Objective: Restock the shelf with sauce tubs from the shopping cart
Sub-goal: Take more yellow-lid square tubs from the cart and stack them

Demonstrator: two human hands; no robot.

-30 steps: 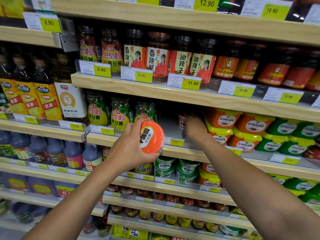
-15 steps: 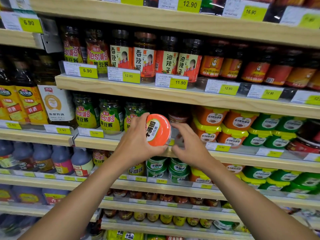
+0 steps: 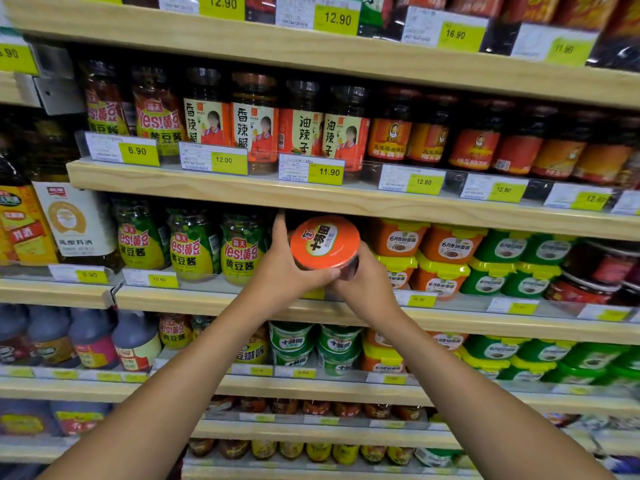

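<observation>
Orange-lid sauce tub point(image 3: 325, 242) clamped by both hands together: left hand point(image 3: 280, 268) wraps its side, right hand point(image 3: 367, 289) supports underneath, likely steadying it for the shelf point(image 3: 214, 301) gap behind.

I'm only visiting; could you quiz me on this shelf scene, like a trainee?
1. True or false: only one hand holds the orange-lidded tub.
2. The price tag just above the tub reads: A 6.90, B 11.90, C 16.90?
3. Fill in: the orange square tubs right of it have ___ lids.
Key: 1 false, the left hand and right hand both grip it; 2 B; 3 yellow.
</observation>
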